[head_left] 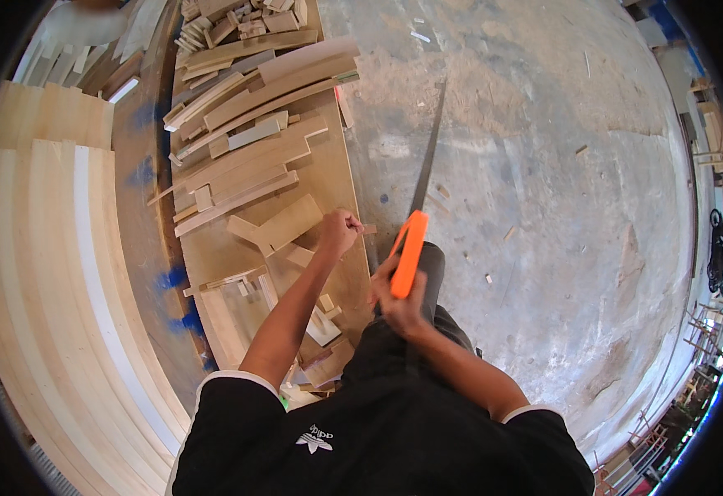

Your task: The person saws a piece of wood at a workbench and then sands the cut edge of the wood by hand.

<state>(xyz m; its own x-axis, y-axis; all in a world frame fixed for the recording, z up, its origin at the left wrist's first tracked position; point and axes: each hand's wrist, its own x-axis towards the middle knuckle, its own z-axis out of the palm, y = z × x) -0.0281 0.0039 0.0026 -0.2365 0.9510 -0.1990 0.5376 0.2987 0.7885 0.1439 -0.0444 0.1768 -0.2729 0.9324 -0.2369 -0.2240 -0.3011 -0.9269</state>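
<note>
My right hand (399,302) is closed round the orange handle (410,248) of a saw, whose long grey blade (430,147) points up over the concrete floor. To its left, my left hand (341,231) has its fingers closed on a small wood piece (367,229) at the right edge of a plywood surface (347,180). Beside that hand lie a pale board offcut (290,221) and other cut pieces.
Stacks of wood strips (262,83) and a frame of small pieces (233,306) cover much of the plywood. Long pale panels (43,273) lie at the far left. The concrete floor (543,231) spreads rightward with scattered offcuts; clutter lines the far right edge.
</note>
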